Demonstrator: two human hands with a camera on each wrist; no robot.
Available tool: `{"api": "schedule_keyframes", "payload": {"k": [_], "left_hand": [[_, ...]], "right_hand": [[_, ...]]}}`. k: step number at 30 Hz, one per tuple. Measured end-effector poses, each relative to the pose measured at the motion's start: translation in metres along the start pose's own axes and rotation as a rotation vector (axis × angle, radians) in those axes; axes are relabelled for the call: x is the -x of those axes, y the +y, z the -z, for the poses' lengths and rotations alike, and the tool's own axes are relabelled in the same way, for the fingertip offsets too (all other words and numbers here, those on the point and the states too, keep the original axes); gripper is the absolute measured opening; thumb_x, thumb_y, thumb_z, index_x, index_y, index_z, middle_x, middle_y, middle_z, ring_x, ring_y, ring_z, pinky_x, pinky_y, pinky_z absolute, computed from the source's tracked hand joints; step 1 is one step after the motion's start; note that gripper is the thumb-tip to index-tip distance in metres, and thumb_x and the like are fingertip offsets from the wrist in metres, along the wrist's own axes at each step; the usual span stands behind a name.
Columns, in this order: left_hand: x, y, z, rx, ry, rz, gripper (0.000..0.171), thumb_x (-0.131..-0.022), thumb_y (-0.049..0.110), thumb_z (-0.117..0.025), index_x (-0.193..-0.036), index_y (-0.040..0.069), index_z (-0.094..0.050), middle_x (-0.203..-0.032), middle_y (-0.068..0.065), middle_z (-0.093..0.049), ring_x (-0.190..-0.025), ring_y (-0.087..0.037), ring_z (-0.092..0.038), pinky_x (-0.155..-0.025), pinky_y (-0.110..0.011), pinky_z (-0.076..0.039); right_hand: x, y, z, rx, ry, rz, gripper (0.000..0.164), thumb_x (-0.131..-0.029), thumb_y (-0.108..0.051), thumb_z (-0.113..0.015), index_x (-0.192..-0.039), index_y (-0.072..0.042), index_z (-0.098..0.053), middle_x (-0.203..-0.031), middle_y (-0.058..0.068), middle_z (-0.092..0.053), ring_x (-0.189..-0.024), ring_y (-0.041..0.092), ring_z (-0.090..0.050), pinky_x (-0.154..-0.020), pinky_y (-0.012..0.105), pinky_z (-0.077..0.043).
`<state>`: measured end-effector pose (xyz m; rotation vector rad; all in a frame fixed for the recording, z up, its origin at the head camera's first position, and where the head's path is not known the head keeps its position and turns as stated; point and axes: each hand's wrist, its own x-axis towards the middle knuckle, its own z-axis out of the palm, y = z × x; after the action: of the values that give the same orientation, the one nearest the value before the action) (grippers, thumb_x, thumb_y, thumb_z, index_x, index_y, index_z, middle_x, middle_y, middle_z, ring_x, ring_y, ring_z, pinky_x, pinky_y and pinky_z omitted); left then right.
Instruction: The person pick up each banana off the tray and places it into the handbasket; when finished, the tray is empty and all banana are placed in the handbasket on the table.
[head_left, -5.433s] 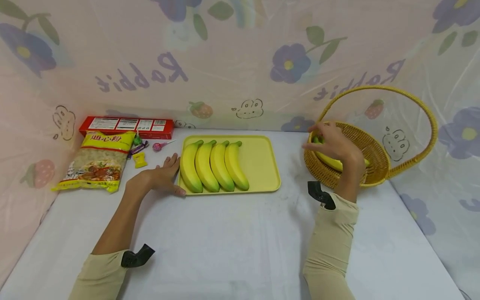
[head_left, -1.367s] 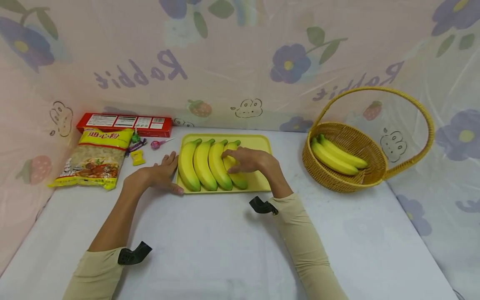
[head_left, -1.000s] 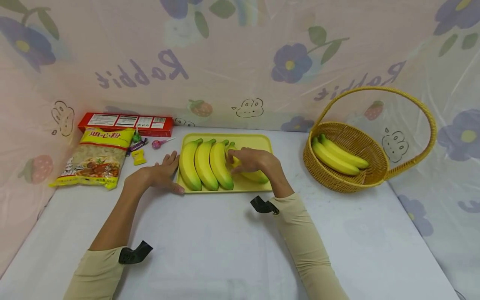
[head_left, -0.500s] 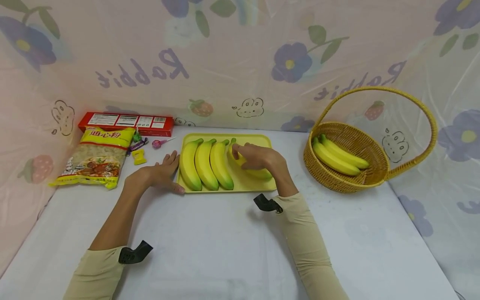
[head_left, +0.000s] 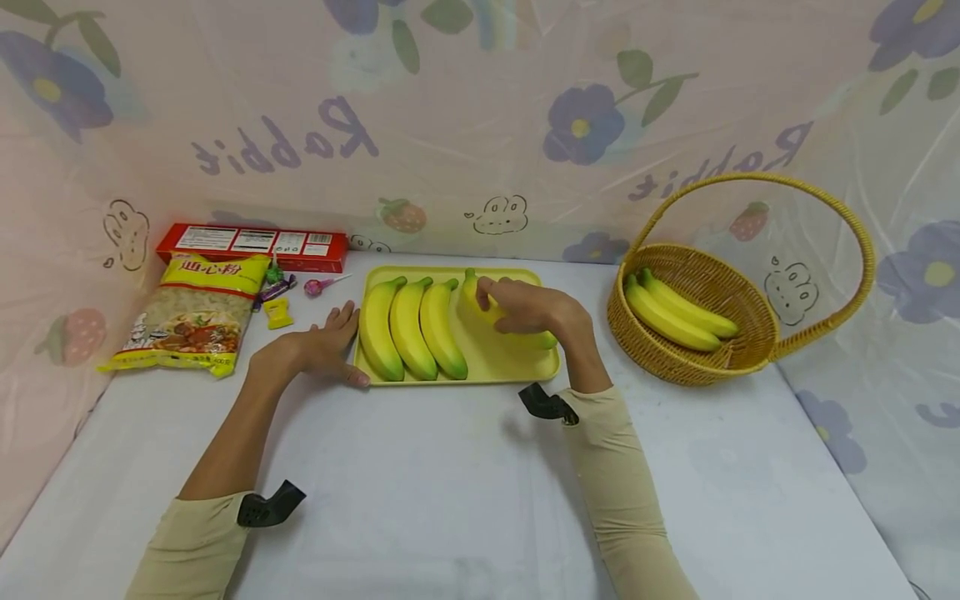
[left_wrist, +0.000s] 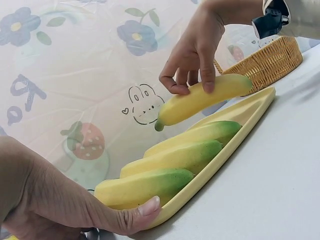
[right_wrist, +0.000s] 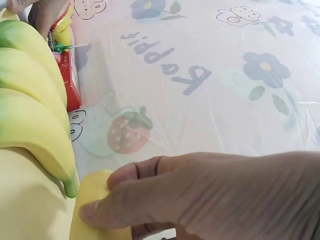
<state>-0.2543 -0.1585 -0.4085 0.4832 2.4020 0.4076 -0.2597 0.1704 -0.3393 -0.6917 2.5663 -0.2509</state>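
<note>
My right hand (head_left: 528,307) pinches a banana (left_wrist: 192,102) between thumb and fingers. In the left wrist view this banana hangs above the yellow tray (left_wrist: 250,116), its stem end tipped lower. The hand covers its middle in the head view. Three more bananas (head_left: 412,329) lie side by side on the left half of the tray. My left hand (head_left: 311,350) rests at the tray's left edge, fingers spread, its thumb (left_wrist: 145,207) against the rim. To the right, two bananas (head_left: 671,315) lie in a wicker basket (head_left: 652,358) with a tall handle.
On the left lie a yellow pasta bag (head_left: 198,317), a red box (head_left: 326,254), a lollipop (head_left: 315,287) and a few wrapped sweets (head_left: 277,313). A patterned curtain (head_left: 450,125) stands behind the white table (head_left: 420,483).
My right hand has come from the basket to the tray, gripped the fourth banana, raised it and carried it rightward. The left hand stays at the tray's edge.
</note>
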Motion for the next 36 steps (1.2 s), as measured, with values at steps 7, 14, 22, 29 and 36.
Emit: {"api": "schedule_keyframes", "payload": {"k": [7, 14, 22, 29, 36], "left_hand": [[-0.001, 0.000, 0.000, -0.002, -0.003, 0.003, 0.129, -0.086, 0.052, -0.081, -0.165, -0.004, 0.004, -0.172, -0.030, 0.013, -0.161, -0.052, 0.009, -0.129, -0.070, -0.003], [-0.002, 0.000, 0.001, 0.002, -0.003, 0.003, 0.130, -0.085, 0.053, -0.081, -0.165, -0.004, 0.003, -0.172, -0.030, 0.013, -0.161, -0.051, 0.009, -0.129, -0.069, -0.003], [-0.001, 0.001, 0.001, 0.012, -0.008, 0.010, 0.129, -0.085, 0.052, -0.082, -0.165, -0.004, 0.003, -0.172, -0.030, 0.013, -0.160, -0.052, 0.010, -0.129, -0.070, -0.002], [0.000, 0.001, 0.001, 0.008, -0.004, 0.011, 0.129, -0.085, 0.052, -0.082, -0.165, -0.004, 0.003, -0.172, -0.030, 0.013, -0.161, -0.051, 0.009, -0.129, -0.070, -0.003], [0.000, 0.002, 0.001, 0.000, -0.005, 0.010, 0.129, -0.085, 0.052, -0.081, -0.165, -0.004, 0.003, -0.172, -0.030, 0.013, -0.161, -0.052, 0.009, -0.129, -0.070, -0.003]], "right_hand": [[0.006, 0.002, 0.003, -0.015, 0.011, 0.004, 0.026, -0.098, -0.006, -0.066, -0.117, -0.009, -0.048, -0.099, 0.007, -0.052, -0.089, 0.020, -0.050, -0.079, 0.033, -0.043], [0.012, 0.006, 0.007, -0.039, 0.044, 0.030, 0.024, -0.094, -0.003, -0.064, -0.111, -0.009, -0.047, -0.092, 0.005, -0.047, -0.085, 0.020, -0.048, -0.076, 0.033, -0.040], [0.021, 0.009, 0.011, -0.076, 0.062, 0.031, 0.023, -0.092, -0.002, -0.064, -0.106, -0.008, -0.046, -0.090, 0.004, -0.043, -0.084, 0.020, -0.046, -0.075, 0.033, -0.038], [0.026, 0.011, 0.013, -0.083, 0.071, 0.029, 0.024, -0.091, -0.002, -0.063, -0.105, -0.008, -0.046, -0.087, 0.003, -0.040, -0.081, 0.019, -0.045, -0.073, 0.032, -0.036], [0.028, 0.012, 0.014, -0.066, 0.066, 0.018, 0.024, -0.092, -0.004, -0.064, -0.109, -0.008, -0.047, -0.086, 0.002, -0.039, -0.080, 0.019, -0.045, -0.073, 0.033, -0.037]]}}
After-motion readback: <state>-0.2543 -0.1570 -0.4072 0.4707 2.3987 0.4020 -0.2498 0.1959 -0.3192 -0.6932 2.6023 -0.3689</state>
